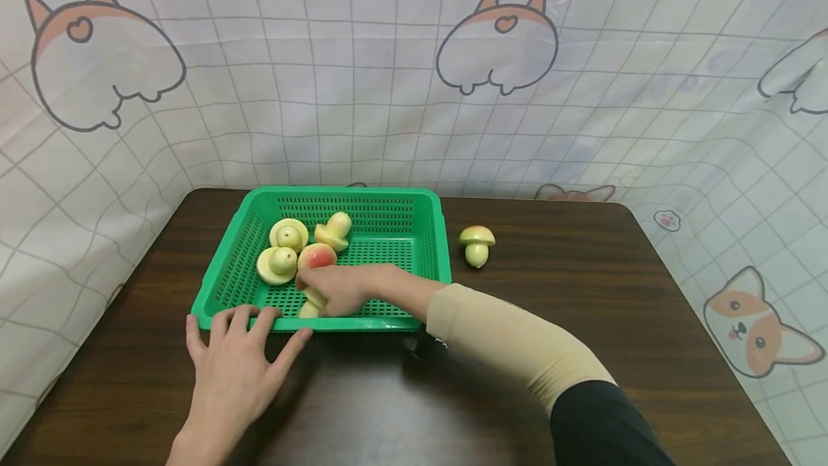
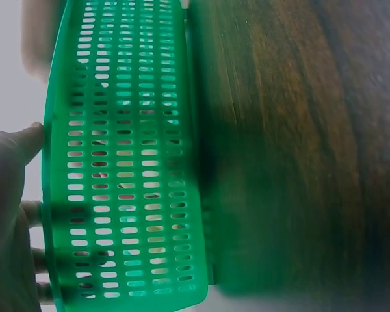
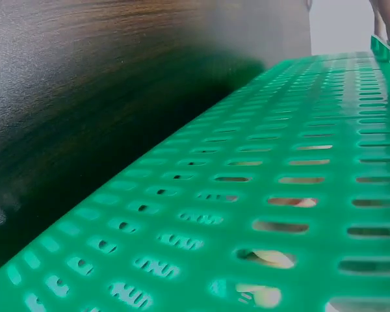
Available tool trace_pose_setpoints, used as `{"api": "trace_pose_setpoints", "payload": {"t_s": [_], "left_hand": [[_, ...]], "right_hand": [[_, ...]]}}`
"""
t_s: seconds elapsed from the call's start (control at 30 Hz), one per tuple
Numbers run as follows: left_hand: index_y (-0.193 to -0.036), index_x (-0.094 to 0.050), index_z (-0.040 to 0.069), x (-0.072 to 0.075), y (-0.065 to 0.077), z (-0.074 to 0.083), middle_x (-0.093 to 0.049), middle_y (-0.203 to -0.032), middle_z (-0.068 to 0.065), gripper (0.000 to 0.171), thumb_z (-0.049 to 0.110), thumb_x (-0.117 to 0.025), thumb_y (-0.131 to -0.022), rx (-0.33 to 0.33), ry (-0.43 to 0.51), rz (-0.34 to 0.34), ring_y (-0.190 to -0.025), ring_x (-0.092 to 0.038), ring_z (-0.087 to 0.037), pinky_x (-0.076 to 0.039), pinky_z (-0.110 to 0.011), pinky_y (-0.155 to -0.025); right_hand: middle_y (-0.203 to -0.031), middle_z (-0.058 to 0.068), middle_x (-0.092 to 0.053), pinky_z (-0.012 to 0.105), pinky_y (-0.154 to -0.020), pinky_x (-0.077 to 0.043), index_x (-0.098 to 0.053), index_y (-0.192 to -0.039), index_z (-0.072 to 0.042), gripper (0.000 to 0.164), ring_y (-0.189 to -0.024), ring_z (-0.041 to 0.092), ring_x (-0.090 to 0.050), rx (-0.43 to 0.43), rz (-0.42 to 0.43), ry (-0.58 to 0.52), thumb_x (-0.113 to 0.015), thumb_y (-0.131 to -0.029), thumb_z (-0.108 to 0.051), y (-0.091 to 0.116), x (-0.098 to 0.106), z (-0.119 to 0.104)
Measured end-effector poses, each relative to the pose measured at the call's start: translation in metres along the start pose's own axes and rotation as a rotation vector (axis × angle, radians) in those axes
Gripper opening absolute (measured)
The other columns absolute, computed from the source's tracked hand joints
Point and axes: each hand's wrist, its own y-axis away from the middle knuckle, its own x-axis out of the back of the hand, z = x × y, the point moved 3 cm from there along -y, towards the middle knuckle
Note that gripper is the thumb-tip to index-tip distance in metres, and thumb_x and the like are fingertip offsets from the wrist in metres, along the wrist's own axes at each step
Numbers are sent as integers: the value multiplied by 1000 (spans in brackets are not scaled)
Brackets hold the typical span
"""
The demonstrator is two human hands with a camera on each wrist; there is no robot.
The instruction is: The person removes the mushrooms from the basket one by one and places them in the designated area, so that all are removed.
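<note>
A green slotted basket (image 1: 343, 323) holds several pale yellow-green toy mushrooms (image 1: 277, 265), some with pink on the cap. My right hand (image 1: 343, 290) reaches in over the basket's front right side and grips a toy mushroom (image 1: 314, 303) near the front wall; fingers partly hide it. My left hand (image 1: 236, 358) rests on the front left rim, fingers spread and reaching over it. In the left wrist view, the thumb (image 2: 29, 138) touches the rim beside the slotted wall (image 2: 123, 169). The right wrist view shows mostly the basket wall (image 3: 247, 169); the right hand's grip is hidden there.
Another toy mushroom (image 1: 477, 245) lies on the dark wooden table (image 1: 556, 250), right of the basket. A white gridded cloth (image 1: 388, 92) with cartoon dogs hangs behind and at the sides of the table. A small dark object (image 1: 419, 344) shows beneath the right forearm.
</note>
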Motion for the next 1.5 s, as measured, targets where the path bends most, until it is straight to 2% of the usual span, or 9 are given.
{"api": "trace_pose_setpoints", "payload": {"t_s": [0.13, 0.2, 0.43, 0.9, 1.27, 1.5], "left_hand": [[-107, -69, 9, 1, -1, 1, -65, -105, -20, 52, 58, -70, -90, 3, -14, -6, -109, -52, -47, -9, -81, -105], [-107, -68, 10, 1, -2, 1, -65, -105, -20, 51, 58, -69, -91, 4, -22, -14, -109, -52, -47, -9, -82, -105], [-110, -68, 8, 0, -2, 2, -65, -105, -21, 54, 60, -67, -92, 4, -36, -38, -109, -52, -48, -9, -82, -104], [-109, -69, 10, -2, -2, 1, -64, -106, -22, 53, 60, -66, -93, 7, -41, -48, -110, -50, -49, -8, -82, -104], [-109, -67, 8, -5, -3, 1, -62, -109, -25, 54, 59, -63, -95, 44, -4, -101, -114, -45, -52, 5, -81, -106], [-111, -69, 7, -5, -4, 1, -63, -107, -24, 55, 59, -64, -95, 34, -3, -85, -113, -47, -52, 1, -79, -108]], "right_hand": [[-112, -2, -58, 20, -81, -44, -46, -143, -6, 52, -93, 11, -53, -12, 7, 3, -62, -94, 1, 4, 1, 2], [-112, -3, -59, 21, -83, -44, -49, -143, -8, 52, -95, 11, -53, -9, 7, 15, -61, -94, 3, 5, 2, 2], [-134, -5, -58, 23, -99, -41, -53, -145, -14, 43, -111, 8, -51, 9, -5, 119, -60, -103, -13, 8, 1, 4], [-126, -3, -59, 24, -99, -40, -62, -137, -15, 32, -113, 10, -49, 40, 75, 86, -58, -105, -14, 15, 1, 13], [-118, -2, -62, 23, -91, -43, -70, -125, -10, 24, -107, 11, -52, 99, 200, -51, -61, -102, -12, 33, 12, 19], [-118, -3, -62, 22, -88, -46, -70, -124, -11, 24, -105, 9, -55, 105, 261, -133, -63, -101, -11, 43, 16, 24]]}}
